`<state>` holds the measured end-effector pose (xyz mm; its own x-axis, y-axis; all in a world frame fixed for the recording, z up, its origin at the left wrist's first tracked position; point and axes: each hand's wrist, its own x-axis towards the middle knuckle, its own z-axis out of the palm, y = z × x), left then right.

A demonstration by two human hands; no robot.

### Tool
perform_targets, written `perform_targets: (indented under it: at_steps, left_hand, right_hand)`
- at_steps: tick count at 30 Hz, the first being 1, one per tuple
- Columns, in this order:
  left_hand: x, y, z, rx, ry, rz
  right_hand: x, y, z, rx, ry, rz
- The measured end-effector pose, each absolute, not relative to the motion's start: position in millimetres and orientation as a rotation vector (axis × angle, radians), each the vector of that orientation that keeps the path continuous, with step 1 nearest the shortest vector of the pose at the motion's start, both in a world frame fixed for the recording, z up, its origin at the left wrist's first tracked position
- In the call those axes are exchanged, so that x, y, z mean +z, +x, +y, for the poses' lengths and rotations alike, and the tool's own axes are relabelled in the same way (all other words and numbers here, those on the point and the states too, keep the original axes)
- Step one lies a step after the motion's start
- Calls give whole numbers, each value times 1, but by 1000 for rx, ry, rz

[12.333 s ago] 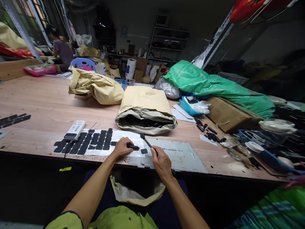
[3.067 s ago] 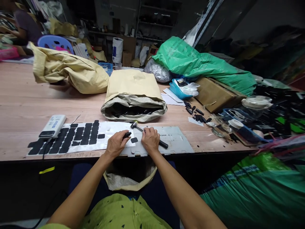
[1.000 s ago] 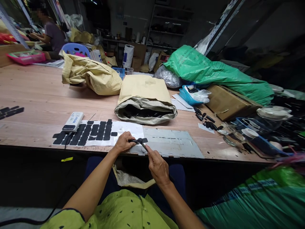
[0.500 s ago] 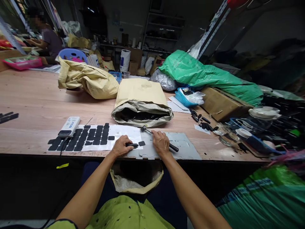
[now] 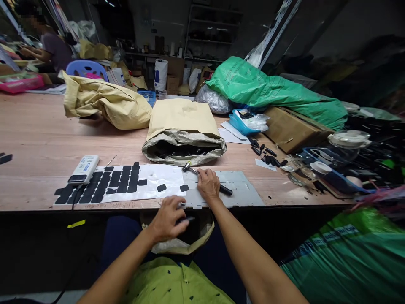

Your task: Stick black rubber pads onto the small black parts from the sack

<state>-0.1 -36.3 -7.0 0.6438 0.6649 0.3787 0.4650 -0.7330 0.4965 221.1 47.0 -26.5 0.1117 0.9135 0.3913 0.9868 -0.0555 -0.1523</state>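
A cluttered workshop: a long wooden surface [image 5: 38, 139] carries paper sacks [image 5: 107, 105], a cardboard box [image 5: 294, 131], loose black parts [image 5: 268, 158]; storage shelves [image 5: 215, 25] behind.

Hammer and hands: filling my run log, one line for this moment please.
left hand: holds small black part over bag | right hand: rests on hammer | hammer: flat on table

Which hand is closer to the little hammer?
Right. The right hand rests on the hammer; the left hand hangs off the table edge, over the sack below.
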Motion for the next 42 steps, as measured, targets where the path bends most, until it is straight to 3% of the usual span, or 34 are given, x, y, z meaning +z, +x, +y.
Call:
perform_targets:
  at_steps: [4, 8, 12, 19, 22, 26, 31, 35, 39, 42]
  left_hand:
    - [-63, 5, -88, 753, 2628, 764]
    - [-115, -7, -106, 470, 2630, 759]
    - [-122, -11, -102, 130, 2364, 1069]
    - [-118, -7, -100, -120, 2068, 1378]
    - [-99, -5, -97, -7, 2202, 1228]
    - [-45, 9, -58, 399, 2459, 898]
    - [15, 25, 59, 944, 2276, 1493]
    - [28, 19, 142, 863, 2108, 2002]
    - [25, 6, 166, 561, 2073, 2108]
    - [21, -7, 148, 778, 2155, 2024]
  right_hand:
    - [-27, 221, 47, -260, -2009, -1844]
    - [-26, 221, 46, -248, -2004, -1838]
    - [-26, 221, 46, -239, -1993, -1829]
    - [-25, 220, 46, -245, -1995, -1830]
    - [-25, 220, 46, -251, -2000, -1836]
    - [-26, 220, 46, -257, -2005, -1840]
    - [-25, 220, 46, -249, -1993, -1829]
    - [-25, 220, 47, -225, -1985, -1819]
    - [-25, 221, 48, -218, -1984, -1814]
    - [-25, 221, 48, -221, -1996, -1817]
